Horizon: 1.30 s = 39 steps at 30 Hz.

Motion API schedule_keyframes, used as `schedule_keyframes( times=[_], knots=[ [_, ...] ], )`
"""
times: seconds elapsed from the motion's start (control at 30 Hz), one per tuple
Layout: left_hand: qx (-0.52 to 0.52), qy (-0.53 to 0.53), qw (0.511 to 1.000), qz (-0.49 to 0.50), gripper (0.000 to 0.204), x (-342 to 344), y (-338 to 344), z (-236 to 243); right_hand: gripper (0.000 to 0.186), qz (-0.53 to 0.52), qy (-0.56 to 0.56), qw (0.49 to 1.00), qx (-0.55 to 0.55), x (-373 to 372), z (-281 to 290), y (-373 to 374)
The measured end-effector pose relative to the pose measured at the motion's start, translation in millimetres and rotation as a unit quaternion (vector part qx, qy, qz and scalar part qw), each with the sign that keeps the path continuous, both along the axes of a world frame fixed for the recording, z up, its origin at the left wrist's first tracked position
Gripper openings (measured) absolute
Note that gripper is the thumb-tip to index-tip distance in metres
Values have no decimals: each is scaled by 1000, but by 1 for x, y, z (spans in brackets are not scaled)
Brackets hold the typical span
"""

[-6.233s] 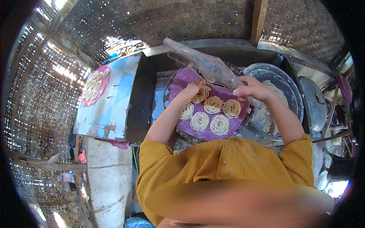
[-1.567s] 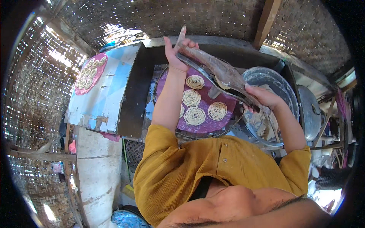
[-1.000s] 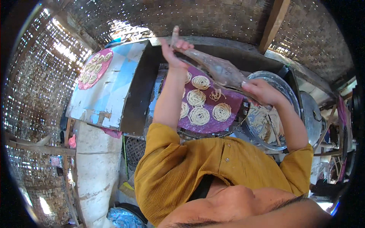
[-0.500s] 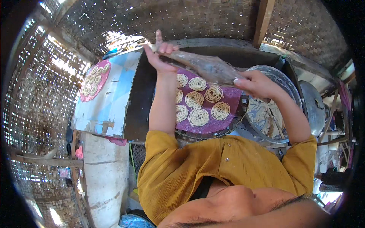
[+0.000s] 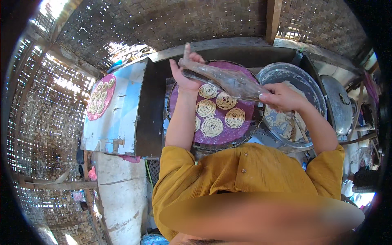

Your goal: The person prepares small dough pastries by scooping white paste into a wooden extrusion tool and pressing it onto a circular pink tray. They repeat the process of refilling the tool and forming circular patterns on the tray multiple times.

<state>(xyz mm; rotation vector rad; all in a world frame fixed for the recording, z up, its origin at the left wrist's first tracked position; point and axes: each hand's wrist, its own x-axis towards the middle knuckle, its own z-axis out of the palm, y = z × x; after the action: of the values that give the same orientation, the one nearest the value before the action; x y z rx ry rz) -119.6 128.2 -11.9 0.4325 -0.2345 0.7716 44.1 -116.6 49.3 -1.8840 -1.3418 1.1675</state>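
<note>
A long, cloudy plastic piping bag (image 5: 234, 79) smeared with pale dough stretches between my hands. My right hand (image 5: 281, 97) is closed round its wide end. Its narrow end lies against the fingers of my left hand (image 5: 188, 73), some curled behind it, with the index finger pointing up and the thumb out. Below the bag, a round tray lined with a purple sheet (image 5: 181, 102) carries several coiled noodle-like dough nests (image 5: 212, 127). The bag and my left forearm hide part of the tray.
To the right stands a large metal basin (image 5: 271, 73) with pale dough (image 5: 281, 118) and a stick in it. Beyond it is a lidded pot (image 5: 335, 102). On the left, a blue-white board (image 5: 126, 106) bears a pink sheet (image 5: 96, 116) of coiled nests.
My left hand and the bag's narrow end have shifted right and lower in view. The bag slants more steeply, and more of the tray's far edge shows.
</note>
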Motion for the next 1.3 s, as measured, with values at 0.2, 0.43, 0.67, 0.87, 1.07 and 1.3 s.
schedule_keyframes(
  times=[0.2,0.43,0.67,0.87,1.07,1.3],
  knots=[
    [269,416,859,-132,51,23,-34,-30,29,-13,23,999,32,3,-10,1],
    [337,563,751,-75,44,26,-53,-49,28,-36,22,998,37,7,-16,2],
    [311,510,792,-127,42,33,-43,-66,32,-77,20,994,77,14,-27,1],
    [600,560,569,43,54,19,-33,-76,36,-107,29,988,110,30,-41,-1],
    [837,455,206,226,59,-18,-47,-55,48,-124,54,985,110,24,-29,-8],
    [714,379,384,446,60,-9,-56,-26,37,-90,157,979,93,-15,-35,15]
  ],
)
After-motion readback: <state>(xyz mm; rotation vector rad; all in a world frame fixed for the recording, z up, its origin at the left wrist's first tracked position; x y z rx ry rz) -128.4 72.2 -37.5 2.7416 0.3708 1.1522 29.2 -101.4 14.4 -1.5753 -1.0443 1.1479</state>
